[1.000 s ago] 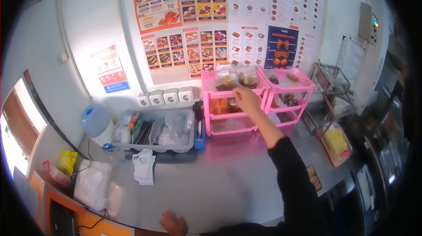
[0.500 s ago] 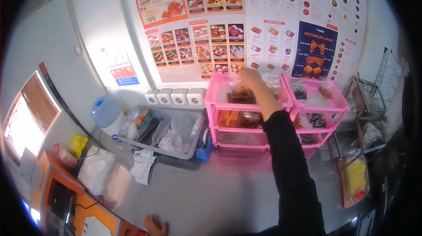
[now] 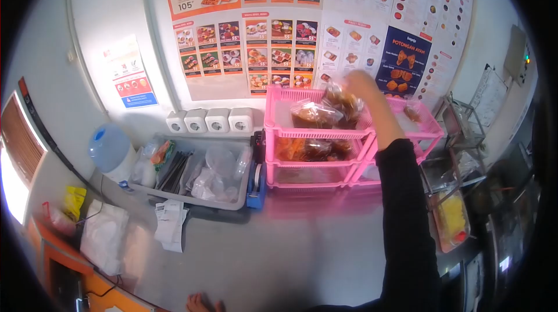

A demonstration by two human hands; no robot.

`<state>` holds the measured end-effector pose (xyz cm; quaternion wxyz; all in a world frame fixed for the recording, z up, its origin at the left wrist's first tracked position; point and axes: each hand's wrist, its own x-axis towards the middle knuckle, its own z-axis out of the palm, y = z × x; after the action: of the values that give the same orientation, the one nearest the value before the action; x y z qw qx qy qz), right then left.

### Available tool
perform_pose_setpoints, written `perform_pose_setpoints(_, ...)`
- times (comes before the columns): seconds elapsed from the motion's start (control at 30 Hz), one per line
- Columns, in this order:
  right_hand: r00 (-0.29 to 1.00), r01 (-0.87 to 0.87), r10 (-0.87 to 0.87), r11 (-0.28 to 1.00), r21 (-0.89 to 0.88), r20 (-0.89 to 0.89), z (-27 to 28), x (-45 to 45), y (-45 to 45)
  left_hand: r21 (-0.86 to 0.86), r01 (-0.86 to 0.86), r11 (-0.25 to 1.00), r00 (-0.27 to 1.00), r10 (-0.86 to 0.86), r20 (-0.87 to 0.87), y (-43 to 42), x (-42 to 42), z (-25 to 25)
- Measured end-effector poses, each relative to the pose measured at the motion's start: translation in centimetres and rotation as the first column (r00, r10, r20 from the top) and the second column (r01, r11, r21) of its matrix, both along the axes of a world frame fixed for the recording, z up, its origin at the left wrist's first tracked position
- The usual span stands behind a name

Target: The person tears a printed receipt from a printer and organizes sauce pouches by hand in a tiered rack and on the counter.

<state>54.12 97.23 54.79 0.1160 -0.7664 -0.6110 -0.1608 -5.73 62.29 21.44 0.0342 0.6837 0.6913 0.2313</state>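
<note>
My right hand (image 3: 361, 86) is closed on the gathered top of a clear plastic bag of brown sauce (image 3: 344, 103) above the upper pink basket (image 3: 318, 133). Another bag of brown sauce (image 3: 317, 115) lies in that basket, just left of the held one. Down at the near edge of the grey table, my left hand (image 3: 203, 303) rests with thumb and fingers apart and nothing in it. Part of it is cut off by the frame's bottom.
Lower pink tiers hold bags of orange and brown food (image 3: 314, 149). Left of them are a blue tape dispenser (image 3: 256, 187), a grey divided bin (image 3: 226, 200) and paper slips (image 3: 170, 225). A tray of yellow food (image 3: 452, 216) stands at right; menu posters (image 3: 404, 62) cover the wall.
My right hand has moved right and lifted the bag of brown sauce from among the others in the upper basket. The view has shifted to the right; my left hand stays at the table edge.
</note>
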Motion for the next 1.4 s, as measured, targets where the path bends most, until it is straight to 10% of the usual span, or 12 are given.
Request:
perform_pose_setpoints(0.07,0.980,0.199,-0.199,0.980,0.001,0.029,-2.1,0.4,0.3,-0.161,-0.070,0.984,0.996,0.077,0.037,0.3,0.5,1.2)
perform_pose_setpoints(0.2,0.874,-0.178,-0.115,0.827,0.532,0.472,-1.8,-4.0,0.4,0.177,-0.020,0.984,0.997,0.005,0.082,3.6,0.6,0.8)
perform_pose_setpoints(0.27,0.837,-0.543,0.488,0.798,0.262,0.247,-0.9,-7.0,1.6,0.176,0.025,0.984,0.982,-0.057,0.178,7.1,2.4,2.8)
perform_pose_setpoints(0.33,0.934,-0.312,0.342,0.921,-0.233,0.099,-2.2,-10.2,3.3,0.343,0.138,0.929,0.926,-0.244,0.289,11.7,5.2,5.0)
perform_pose_setpoints(0.6,0.884,-0.466,0.465,0.885,-0.009,-0.055,-0.6,-7.4,4.2,0.659,0.487,0.573,0.744,-0.668,0.031,28.0,15.0,23.0)
perform_pose_setpoints(0.73,0.778,-0.575,0.598,0.802,0.165,-0.192,1.1,-9.0,6.2,0.564,0.601,0.566,0.542,-0.808,0.232,37.8,21.9,28.6)
perform_pose_setpoints(0.87,0.785,-0.498,0.493,0.862,0.090,-0.376,-0.9,-9.1,10.0,0.593,0.668,0.449,0.567,-0.824,-0.016,47.7,29.4,27.1)
perform_pose_setpoints(1.03,0.747,-0.495,0.571,0.820,0.287,-0.342,-2.6,-8.4,10.9,0.401,0.609,0.685,0.714,-0.693,0.100,51.7,34.2,26.6)
perform_pose_setpoints(1.23,0.699,-0.600,0.614,0.782,-0.169,0.365,-3.5,-8.5,5.3,0.469,0.525,0.710,0.700,-0.674,0.236,52.7,35.5,25.4)
perform_pose_setpoints(1.4,0.776,-0.628,0.631,0.773,-0.092,0.010,-2.7,-8.2,6.2,0.480,0.546,0.687,0.607,-0.719,0.338,53.9,35.8,25.2)
